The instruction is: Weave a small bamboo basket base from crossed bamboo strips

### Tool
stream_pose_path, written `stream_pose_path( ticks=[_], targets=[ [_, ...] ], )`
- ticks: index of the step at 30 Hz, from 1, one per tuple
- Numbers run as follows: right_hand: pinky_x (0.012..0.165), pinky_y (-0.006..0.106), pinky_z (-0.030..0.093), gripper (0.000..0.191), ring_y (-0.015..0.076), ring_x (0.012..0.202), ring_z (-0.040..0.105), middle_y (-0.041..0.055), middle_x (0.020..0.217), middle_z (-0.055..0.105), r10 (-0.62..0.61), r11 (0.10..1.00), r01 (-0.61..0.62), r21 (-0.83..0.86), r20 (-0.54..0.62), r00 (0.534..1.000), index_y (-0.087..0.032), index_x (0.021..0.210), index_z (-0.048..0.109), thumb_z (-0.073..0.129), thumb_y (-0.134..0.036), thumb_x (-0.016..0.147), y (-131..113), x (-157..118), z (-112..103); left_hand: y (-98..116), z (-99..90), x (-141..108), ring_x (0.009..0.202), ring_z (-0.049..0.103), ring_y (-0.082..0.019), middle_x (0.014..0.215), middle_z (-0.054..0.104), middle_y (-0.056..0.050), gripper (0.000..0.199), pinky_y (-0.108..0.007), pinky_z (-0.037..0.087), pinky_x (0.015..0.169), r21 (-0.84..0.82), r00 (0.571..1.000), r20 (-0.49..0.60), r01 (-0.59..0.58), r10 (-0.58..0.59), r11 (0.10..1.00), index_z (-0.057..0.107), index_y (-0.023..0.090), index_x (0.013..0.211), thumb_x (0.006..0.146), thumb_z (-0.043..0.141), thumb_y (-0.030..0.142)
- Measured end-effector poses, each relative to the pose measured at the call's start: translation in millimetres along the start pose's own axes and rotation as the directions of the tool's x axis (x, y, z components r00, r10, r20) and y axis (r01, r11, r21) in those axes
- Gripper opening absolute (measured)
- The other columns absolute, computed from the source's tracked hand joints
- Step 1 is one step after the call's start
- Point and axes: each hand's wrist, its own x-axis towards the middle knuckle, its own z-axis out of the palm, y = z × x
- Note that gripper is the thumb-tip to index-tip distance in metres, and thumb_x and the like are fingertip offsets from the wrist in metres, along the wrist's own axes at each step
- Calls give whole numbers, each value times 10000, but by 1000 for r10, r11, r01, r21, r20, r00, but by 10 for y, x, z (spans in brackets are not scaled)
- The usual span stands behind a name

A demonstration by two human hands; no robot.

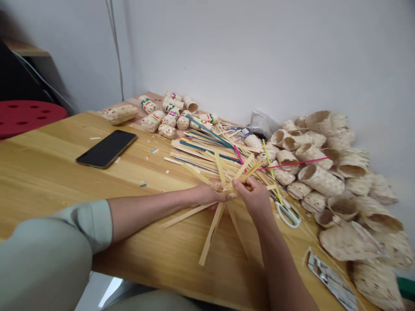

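Several pale bamboo strips [212, 233] cross one another in a star shape above the table, their ends fanning out in all directions. My left hand [210, 194] pinches them near the crossing point, thumb toward the middle. Close beside it, my right hand [254, 192] has its thumb and fingers closed on strips at the upper right of the star. The exact weave at the centre is partly covered by my fingers. Behind the hands lies a heap of loose strips [201, 151], mostly natural with some blue-green ones.
Woven bamboo tubes [320, 179] are piled along the right by the wall. Smaller tubes with coloured bands [152, 121] lie at the back left. Scissors [288, 214] rest right of my right hand. A phone [106, 149] lies left, a silver packet [330, 278] at front right.
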Motion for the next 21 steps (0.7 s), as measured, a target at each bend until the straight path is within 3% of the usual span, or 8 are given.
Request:
stream_pose_path(
  ticks=[4,7,11,14,17,19,21],
  targets=[
    [610,291,367,282,171,643,530,16,654,613,-34,993,37,-108,29,999,-208,575,574,612,-436,737,-6,5,-12,-42,2,19,312,358,-76,376,420,56,401,-203,238,333,158,998,-62,18,-8,987,495,185,637,738,677,529],
    [624,297,355,325,177,670,533,24,695,614,-111,960,109,-258,5,994,-214,578,538,607,-465,772,-17,-12,5,-40,14,23,306,342,-74,356,406,55,398,-208,216,336,153,994,-103,33,-18,988,477,191,613,754,665,512],
    [728,342,429,307,235,837,606,75,894,688,-221,936,200,-290,-40,975,-203,950,640,588,-481,832,6,-27,-44,-15,15,7,320,344,-67,371,412,60,388,-208,213,351,63,995,-100,33,-26,997,502,188,637,735,701,506],
    [843,394,450,443,270,1009,597,127,1108,675,-365,890,284,-356,-184,913,-184,1234,567,574,-435,869,9,-36,-137,-28,-4,17,324,344,-69,376,413,68,360,-199,224,353,7,989,-143,43,-42,999,540,182,694,730,708,499],
    [882,393,449,282,248,995,601,118,1062,687,-506,830,381,-407,-264,821,-189,1147,626,529,-312,913,-21,-58,-157,-49,-13,36,323,342,-72,369,406,72,365,-196,231,354,-3,985,-169,45,-45,999,535,182,686,729,702,503],
    [864,373,460,207,223,938,610,96,973,696,-557,805,470,-361,-190,808,-200,1033,664,491,-237,926,-42,-76,-94,-48,-6,36,321,340,-71,363,410,66,374,-200,226,356,17,984,-177,39,-36,999,519,183,655,736,696,502],
    [816,358,476,221,213,894,612,85,931,686,-552,810,503,-303,-103,827,-204,1017,669,469,-197,924,-45,-91,7,-30,6,22,317,336,-69,361,419,60,379,-206,216,359,41,983,-182,37,-29,999,507,184,632,751,685,498]
  ],
)
